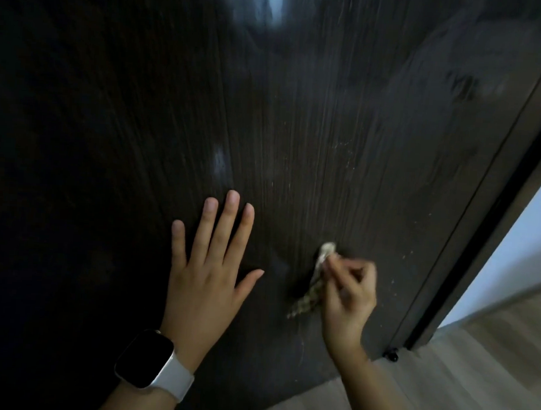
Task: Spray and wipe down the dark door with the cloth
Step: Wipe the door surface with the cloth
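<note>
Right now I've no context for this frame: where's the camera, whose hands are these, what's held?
There is no robot here. The one picture comes from a wide-angle camera worn on a person's head, looking down at their own hands. The left hand, with a watch on its wrist, lies flat with spread fingers on the dark door. The right hand grips a bunched cloth against the door low down. Pale specks and smears show on the door. A wood-look floor lies at the right.

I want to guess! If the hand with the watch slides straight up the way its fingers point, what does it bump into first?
Probably nothing. The left hand lies flat on the dark door, and only bare door shows above its fingers, up to the picture's top.
</note>
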A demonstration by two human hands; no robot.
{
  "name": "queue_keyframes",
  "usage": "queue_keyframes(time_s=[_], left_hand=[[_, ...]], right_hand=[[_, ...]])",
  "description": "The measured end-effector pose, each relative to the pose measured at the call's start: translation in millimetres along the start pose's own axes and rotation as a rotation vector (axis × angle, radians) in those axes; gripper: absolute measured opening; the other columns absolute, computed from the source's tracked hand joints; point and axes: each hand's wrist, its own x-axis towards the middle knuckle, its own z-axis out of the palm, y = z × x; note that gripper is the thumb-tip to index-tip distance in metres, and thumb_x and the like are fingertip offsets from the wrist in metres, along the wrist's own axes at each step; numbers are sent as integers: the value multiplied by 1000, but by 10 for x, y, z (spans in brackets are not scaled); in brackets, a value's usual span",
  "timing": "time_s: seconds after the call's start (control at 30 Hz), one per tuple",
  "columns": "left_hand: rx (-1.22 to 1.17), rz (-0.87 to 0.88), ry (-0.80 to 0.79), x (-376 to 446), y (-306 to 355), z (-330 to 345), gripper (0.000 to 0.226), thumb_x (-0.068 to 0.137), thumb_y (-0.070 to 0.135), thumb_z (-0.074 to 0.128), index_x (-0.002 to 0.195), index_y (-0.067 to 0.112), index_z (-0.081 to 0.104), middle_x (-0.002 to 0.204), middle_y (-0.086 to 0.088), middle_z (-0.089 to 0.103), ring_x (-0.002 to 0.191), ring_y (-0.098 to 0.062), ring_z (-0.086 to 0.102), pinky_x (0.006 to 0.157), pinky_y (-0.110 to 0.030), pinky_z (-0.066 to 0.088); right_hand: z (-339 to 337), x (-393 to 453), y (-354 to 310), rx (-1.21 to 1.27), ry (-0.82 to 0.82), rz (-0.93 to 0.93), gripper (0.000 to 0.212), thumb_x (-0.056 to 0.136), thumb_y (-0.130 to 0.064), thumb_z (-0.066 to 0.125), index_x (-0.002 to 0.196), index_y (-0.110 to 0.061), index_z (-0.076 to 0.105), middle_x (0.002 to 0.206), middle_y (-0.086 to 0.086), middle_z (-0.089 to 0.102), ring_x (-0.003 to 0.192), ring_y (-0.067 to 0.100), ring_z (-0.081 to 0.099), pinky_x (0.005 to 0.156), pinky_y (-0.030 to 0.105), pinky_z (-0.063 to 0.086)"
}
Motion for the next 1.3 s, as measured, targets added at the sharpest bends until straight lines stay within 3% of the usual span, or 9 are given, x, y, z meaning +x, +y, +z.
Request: queue_keyframes(time_s=[0.17, 0.27, 0.4, 0.5, 0.6, 0.7, 1.03, 1.2, 1.3], left_hand=[[-129, 30, -8, -59, -79, -168, 81, 87, 42, 50, 157, 16, 18, 166, -9, -1, 153, -26, 1, 122, -48, -2], [-138, 5, -7, -184, -210, -227, 77, 87, 40, 49, 155, 19, 20, 166, -7, -1, 153, -24, 0, 122, -46, -5], [-121, -116, -27, -469, -419, -221, 77, 88, 51, 38, 156, 21, 15, 165, -6, -9, 152, -23, -8, 119, -53, -3], [-150, -205, -48, -675, -540, -177, 74, 97, 64, 15, 156, 19, 14, 165, -8, -8, 152, -24, -8, 115, -60, 4], [-136, -246, -108, -799, -631, -90, 77, 96, 65, 7, 154, 15, 12, 165, -8, -10, 152, -24, -10, 114, -62, 8], [-96, -200, -126, -845, -715, -4, 77, 96, 64, 6, 155, 15, 9, 165, -10, -10, 152, -26, -11, 113, -60, 4], [-85, -118, 12, -859, -815, 126, 91, 84, 56, 39, 158, 20, -1, 165, -6, -12, 152, -25, -10, 116, -51, -7], [-67, -115, 24, -866, -813, 148, 90, 86, 57, 39, 158, 18, -1, 165, -9, -11, 152, -28, -8, 118, -51, -11], [-78, -112, 28, -862, -817, 133, 89, 87, 56, 39, 158, 18, 0, 165, -9, -11, 152, -27, -9, 119, -50, -12]], right_hand=[[303, -164, -201, 45, 175, 122, 21, 86, 3, 65, 104, -6, 71, 101, -3, 52, 90, 6, 55, 78, 23, 48], [505, -844, -347, 58, -210, 65, 28, 90, -12, 65, 114, -25, 64, 107, -24, 53, 97, 0, 56, 81, 22, 48], [377, -913, -257, -73, -514, -285, 52, 82, -8, 75, 125, -33, 60, 104, 0, 60, 101, 12, 53, 88, 19, 41], [150, -519, -140, -81, -252, -88, 18, 85, -11, 67, 95, -26, 71, 98, 2, 59, 97, -4, 56, 82, 21, 48], [28, -170, 93, -44, 147, 205, 15, 85, 6, 65, 96, -3, 71, 99, 9, 50, 93, -5, 54, 85, 16, 49], [251, -222, -46, -25, 319, 310, 22, 84, 8, 67, 98, -9, 68, 100, 7, 48, 90, -3, 54, 87, 19, 50], [713, -1019, -819, 76, -298, -140, 41, 85, 1, 56, 117, -21, 68, 110, -6, 43, 100, 11, 54, 84, 17, 46], [497, -359, -663, 83, 134, 76, 29, 84, 12, 64, 101, -11, 69, 97, 10, 49, 93, -1, 53, 79, 20, 49], [610, -345, -800, 98, 205, 93, 31, 83, 13, 65, 102, -11, 71, 95, 18, 48, 90, 5, 53, 80, 20, 50]])
